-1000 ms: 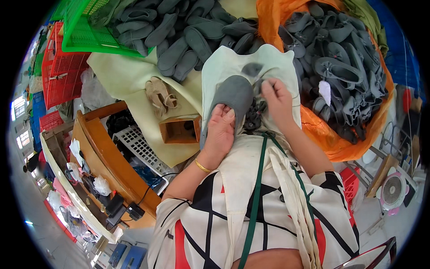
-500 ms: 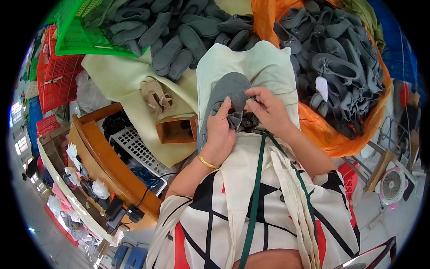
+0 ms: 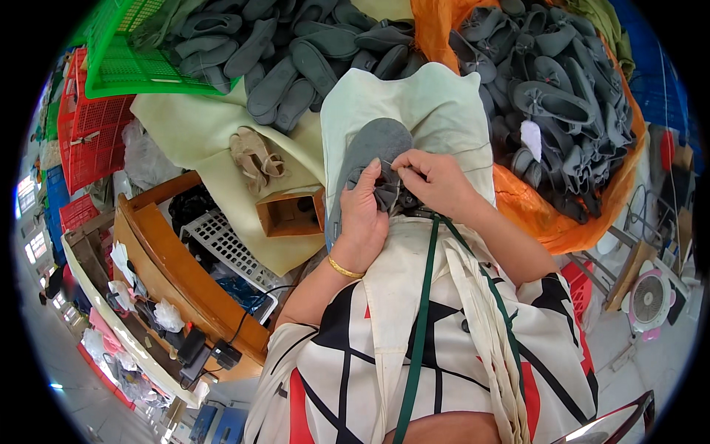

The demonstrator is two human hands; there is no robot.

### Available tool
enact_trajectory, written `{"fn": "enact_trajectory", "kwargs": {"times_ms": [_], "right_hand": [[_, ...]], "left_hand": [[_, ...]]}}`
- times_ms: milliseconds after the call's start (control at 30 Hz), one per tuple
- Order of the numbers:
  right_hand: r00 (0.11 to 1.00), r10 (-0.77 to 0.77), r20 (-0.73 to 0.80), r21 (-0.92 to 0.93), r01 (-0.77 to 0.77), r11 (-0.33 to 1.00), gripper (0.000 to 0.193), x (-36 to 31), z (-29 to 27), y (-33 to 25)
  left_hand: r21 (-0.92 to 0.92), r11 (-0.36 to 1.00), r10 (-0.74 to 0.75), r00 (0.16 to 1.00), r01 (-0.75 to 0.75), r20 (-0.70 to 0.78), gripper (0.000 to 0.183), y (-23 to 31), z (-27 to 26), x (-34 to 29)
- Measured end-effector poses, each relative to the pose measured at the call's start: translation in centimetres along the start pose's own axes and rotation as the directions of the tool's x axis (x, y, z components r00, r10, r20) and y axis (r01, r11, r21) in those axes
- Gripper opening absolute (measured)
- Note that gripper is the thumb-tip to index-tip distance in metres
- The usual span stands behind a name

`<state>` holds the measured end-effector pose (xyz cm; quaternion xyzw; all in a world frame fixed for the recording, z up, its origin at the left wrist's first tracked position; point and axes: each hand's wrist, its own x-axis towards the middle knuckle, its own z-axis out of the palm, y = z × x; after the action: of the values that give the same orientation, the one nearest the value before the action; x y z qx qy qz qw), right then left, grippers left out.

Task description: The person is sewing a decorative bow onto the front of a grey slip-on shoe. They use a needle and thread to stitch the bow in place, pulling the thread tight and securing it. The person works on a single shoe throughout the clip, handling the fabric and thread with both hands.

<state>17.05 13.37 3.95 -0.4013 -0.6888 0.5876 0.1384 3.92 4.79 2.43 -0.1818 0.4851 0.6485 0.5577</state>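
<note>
A grey cloth shoe (image 3: 381, 138) lies over my lap on a pale cloth (image 3: 451, 96), its toe pointing away from me. My left hand (image 3: 362, 222) grips it from the left side, thumb pressed on the upper beside dark gathered fabric. At the shoe's right edge, the fingertips of my right hand (image 3: 436, 183) are pinched together close to the left thumb. Something thin and pale seems to show at those fingertips, too small to name. Dark material below the right hand is mostly covered.
Many grey shoes (image 3: 551, 111) fill an orange sack (image 3: 518, 214) at the right. More grey shoes (image 3: 277, 89) are heaped beyond a green crate (image 3: 111, 74). Left of my lap are beige sandals (image 3: 255, 159), a small open box (image 3: 274, 218) and a wooden drawer table (image 3: 166, 251).
My right hand has moved slightly left and down, bringing its fingertips nearer to the left thumb. The left hand keeps its grip on the shoe.
</note>
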Motion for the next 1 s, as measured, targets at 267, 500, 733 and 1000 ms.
{"fn": "enact_trajectory", "kwargs": {"times_ms": [267,500,733,1000], "right_hand": [[1.000,0.011,0.024,-0.028,-0.010,1.000,0.016,0.3,-0.2,0.1],[0.986,0.115,0.119,0.057,-0.123,0.991,0.014,1.0,-0.5,0.4],[0.975,0.158,0.158,0.102,-0.176,0.979,0.012,1.2,-0.5,0.4],[0.995,0.012,0.102,0.039,-0.016,0.999,0.013,0.4,-0.1,1.4]], "left_hand": [[0.007,1.000,0.006,1.000,-0.006,0.005,0.021,-0.1,-0.1,0.2],[0.029,0.999,0.017,0.999,-0.018,0.047,0.024,-0.3,-0.4,-0.1],[0.072,0.997,0.029,0.996,-0.035,0.080,0.023,-0.1,0.1,-0.9],[0.049,0.999,0.014,0.997,-0.017,0.074,0.014,-0.1,-0.7,-0.2]]}}
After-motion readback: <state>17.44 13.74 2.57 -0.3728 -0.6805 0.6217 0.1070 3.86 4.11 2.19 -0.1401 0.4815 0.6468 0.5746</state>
